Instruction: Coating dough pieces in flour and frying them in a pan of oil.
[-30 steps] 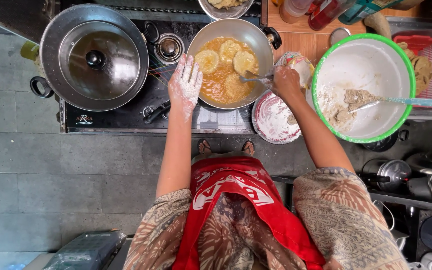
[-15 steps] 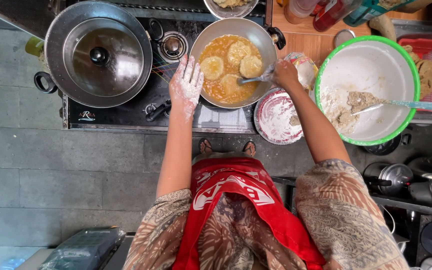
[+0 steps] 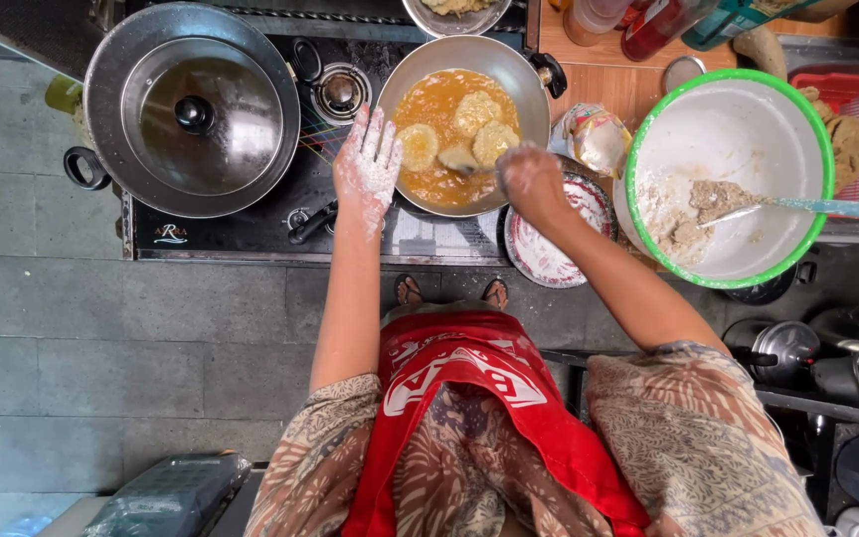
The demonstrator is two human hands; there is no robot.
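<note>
A metal wok [image 3: 524,85] of orange oil holds three pale round fritters [image 3: 476,111] on the stove. My right hand [image 3: 529,181], dusted with flour, grips a spoon [image 3: 461,159] whose bowl dips into the oil between the fritters. My left hand [image 3: 368,164], white with flour and fingers spread, hovers at the wok's left rim and holds nothing. A white bowl with a green rim [image 3: 797,249] to the right contains brownish batter [image 3: 700,204] and a spoon with a pale blue handle [image 3: 827,208].
A large covered pot with a glass lid [image 3: 191,104] sits on the left burner of the black stove [image 3: 221,234]. A floured patterned plate [image 3: 549,254] lies beneath my right wrist. A red basket [image 3: 852,119] of fritters stands far right. Bottles line the wooden counter.
My right hand has moved left from over the plate to the wok's front rim, bringing the spoon into the oil. My left hand stays at the wok's left rim.
</note>
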